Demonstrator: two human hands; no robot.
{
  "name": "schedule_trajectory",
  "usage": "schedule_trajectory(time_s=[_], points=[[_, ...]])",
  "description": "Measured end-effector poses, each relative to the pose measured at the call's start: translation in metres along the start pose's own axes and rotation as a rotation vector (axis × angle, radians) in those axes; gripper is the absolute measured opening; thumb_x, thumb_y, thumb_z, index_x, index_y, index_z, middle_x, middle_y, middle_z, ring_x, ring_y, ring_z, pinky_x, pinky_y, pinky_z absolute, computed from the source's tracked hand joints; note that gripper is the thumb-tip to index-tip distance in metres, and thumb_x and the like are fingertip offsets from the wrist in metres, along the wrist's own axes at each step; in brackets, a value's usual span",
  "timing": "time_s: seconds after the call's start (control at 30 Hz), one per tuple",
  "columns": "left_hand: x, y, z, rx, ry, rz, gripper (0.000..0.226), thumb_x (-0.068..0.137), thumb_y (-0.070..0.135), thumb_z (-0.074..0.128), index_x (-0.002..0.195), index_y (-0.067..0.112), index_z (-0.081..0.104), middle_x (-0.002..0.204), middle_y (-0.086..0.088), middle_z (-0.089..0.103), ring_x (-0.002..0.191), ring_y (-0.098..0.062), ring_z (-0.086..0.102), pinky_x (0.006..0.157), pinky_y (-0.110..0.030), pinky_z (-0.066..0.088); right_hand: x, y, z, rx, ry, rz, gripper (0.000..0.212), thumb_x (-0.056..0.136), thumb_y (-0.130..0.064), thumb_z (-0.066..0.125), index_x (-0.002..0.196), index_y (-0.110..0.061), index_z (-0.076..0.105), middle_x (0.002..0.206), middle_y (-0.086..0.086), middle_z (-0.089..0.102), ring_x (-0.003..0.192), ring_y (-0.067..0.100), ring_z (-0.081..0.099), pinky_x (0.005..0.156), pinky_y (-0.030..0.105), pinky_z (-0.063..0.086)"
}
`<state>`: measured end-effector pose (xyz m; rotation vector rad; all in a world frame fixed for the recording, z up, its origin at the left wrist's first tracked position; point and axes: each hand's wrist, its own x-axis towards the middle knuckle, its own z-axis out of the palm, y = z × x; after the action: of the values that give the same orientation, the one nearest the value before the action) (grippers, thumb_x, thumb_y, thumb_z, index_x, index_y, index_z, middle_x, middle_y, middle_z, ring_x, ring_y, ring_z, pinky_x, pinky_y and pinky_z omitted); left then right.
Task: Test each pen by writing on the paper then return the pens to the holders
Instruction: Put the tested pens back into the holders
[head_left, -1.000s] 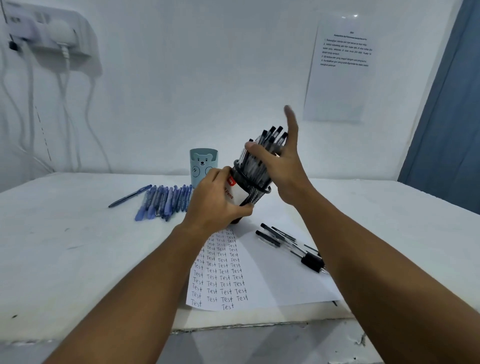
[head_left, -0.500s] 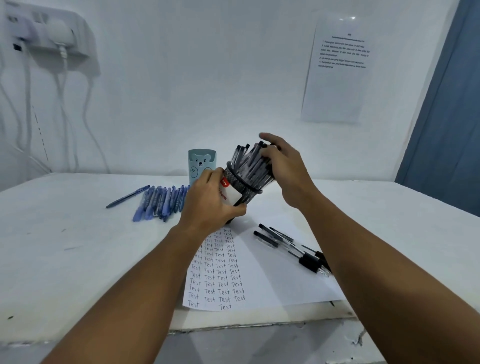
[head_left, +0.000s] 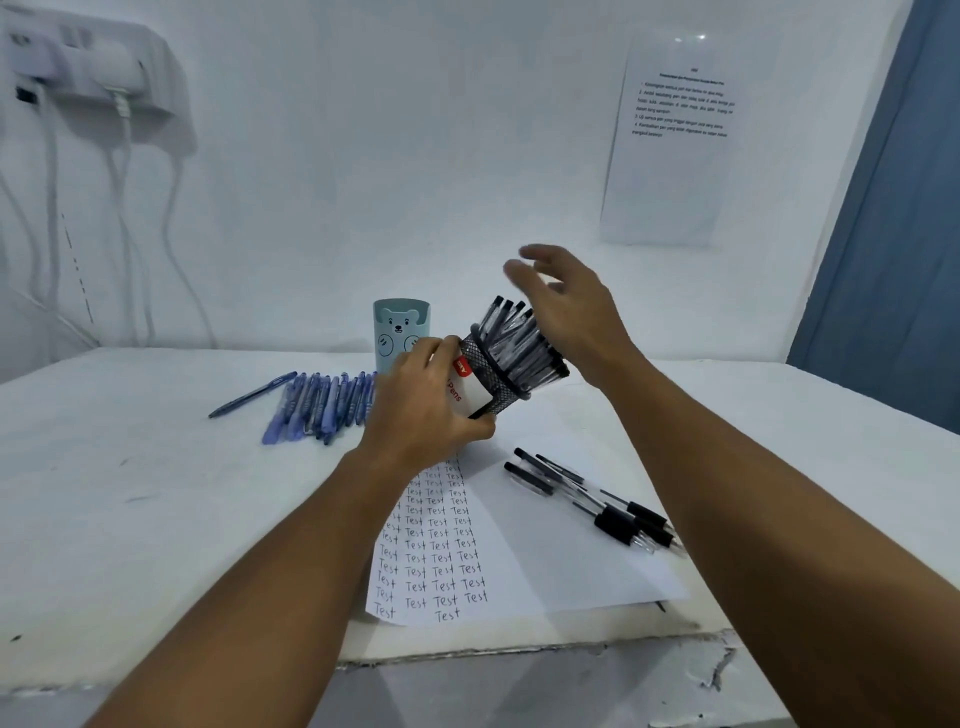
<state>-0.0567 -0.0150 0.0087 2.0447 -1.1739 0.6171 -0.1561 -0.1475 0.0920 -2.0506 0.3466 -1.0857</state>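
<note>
Black mesh holder (head_left: 493, 384) w/ black pens (head_left: 519, 343), tilted in left hand (head_left: 426, 410) grip; right hand (head_left: 571, 312) spread.

The paper (head_left: 519, 545) on the table carries the handwritten word "Test" repeated in columns down its left part. The white label (head_left: 467, 397) on the black mesh holder (head_left: 498, 384) reads "Pens" in red, beside a red tag too small to read. The printed sheet (head_left: 680, 140) on the wall is illegible.

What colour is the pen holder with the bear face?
The bear pen holder is pale teal, seen in the head view.
</note>
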Motion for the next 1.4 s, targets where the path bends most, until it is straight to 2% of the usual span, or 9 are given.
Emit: schedule_trajectory(time_s=[0.2,0.53,0.73,0.8,0.9,1.0,1.1,1.2,1.4], points=[[0.000,-0.005,-0.002,0.004,0.018,-0.005,0.088,0.057,0.057,0.063,0.131,0.010,0.049,0.119,-0.005,0.055,0.105,-0.028,0.053,0.088,-0.049,0.048,0.013,-0.007,0.002,-0.485,-0.259,-0.088,0.012,0.089,-0.039,0.063,0.094,-0.031,0.071,0.103,-0.008,0.071,0.101,0.011,0.062,0.074,0.017,0.044],[-0.001,-0.004,-0.001,0.041,0.032,-0.002,0.087,0.058,0.057,0.063,0.130,0.011,0.049,0.119,-0.006,0.056,0.107,-0.029,0.053,0.089,-0.050,0.048,0.001,0.005,0.002,-0.266,-0.082,0.056,0.025,0.092,-0.026,0.055,0.094,-0.013,0.076,0.073,-0.009,0.063,0.075,0.015,0.056,0.059,0.022,0.042],[0.000,-0.009,0.000,0.042,0.035,0.003,0.086,0.056,0.054,0.065,0.129,0.009,0.051,0.118,-0.007,0.056,0.103,-0.030,0.054,0.085,-0.048,0.050,-0.002,0.007,-0.001,-0.240,-0.193,0.105,0.037,0.095,-0.027,0.047,0.094,0.007,0.061,0.087,0.028,0.061,0.068,0.015,0.043,0.059,0.029,0.037],[0.000,-0.009,0.000,0.055,0.034,0.007,0.088,0.056,0.055,0.064,0.129,0.009,0.051,0.118,-0.007,0.056,0.102,-0.031,0.055,0.084,-0.049,0.050,-0.004,0.007,-0.004,-0.171,-0.278,0.115,0.039,0.100,-0.035,0.044,0.092,-0.002,0.062,0.081,0.009,0.056,0.073,0.014,0.047,0.071,0.031,0.040],[0.000,-0.010,0.000,0.040,0.031,-0.010,0.090,0.056,0.056,0.064,0.131,0.008,0.051,0.119,-0.009,0.056,0.104,-0.031,0.055,0.086,-0.049,0.049,-0.002,0.013,-0.008,0.037,-0.195,0.154,0.041,0.104,-0.045,0.037,0.136,-0.026,0.053,0.136,-0.008,0.055,0.123,0.008,0.049,0.106,0.034,0.037],[0.000,-0.013,-0.004,0.007,0.034,-0.038,0.090,0.056,0.055,0.063,0.131,0.008,0.050,0.119,-0.009,0.056,0.107,-0.030,0.054,0.089,-0.050,0.048,-0.002,0.025,-0.022,0.016,-0.001,0.301,0.032,0.100,-0.039,0.042,0.117,-0.018,0.059,0.116,0.007,0.064,0.096,0.021,0.061,0.084,0.039,0.055],[-0.001,-0.015,-0.006,-0.005,0.026,-0.046,0.091,0.056,0.056,0.065,0.132,0.008,0.050,0.121,-0.009,0.055,0.109,-0.030,0.053,0.093,-0.050,0.047,-0.013,0.033,-0.041,-0.375,-0.340,0.443,0.032,0.098,-0.035,0.057,0.109,-0.005,0.060,0.094,0.010,0.066,0.071,0.021,0.060,0.062,0.029,0.053],[-0.002,-0.016,-0.008,-0.029,0.030,-0.049,0.090,0.056,0.053,0.070,0.132,0.007,0.050,0.120,-0.009,0.056,0.108,-0.031,0.054,0.093,-0.049,0.046,-0.032,0.028,-0.044,-0.612,-0.702,0.529,0.058,0.085,-0.056,0.068,0.110,-0.004,0.061,0.098,0.006,0.067,0.076,0.021,0.063,0.071,0.032,0.056],[-0.006,-0.014,-0.011,-0.016,0.044,-0.019,0.084,0.061,0.040,0.085,0.131,0.006,0.051,0.119,-0.010,0.056,0.108,-0.031,0.054,0.094,-0.049,0.046,-0.047,0.024,-0.026,-0.746,-0.931,0.473,0.048,0.069,-0.045,0.087,0.095,-0.008,0.071,0.086,0.006,0.062,0.071,0.019,0.055,0.069,0.027,0.054]])
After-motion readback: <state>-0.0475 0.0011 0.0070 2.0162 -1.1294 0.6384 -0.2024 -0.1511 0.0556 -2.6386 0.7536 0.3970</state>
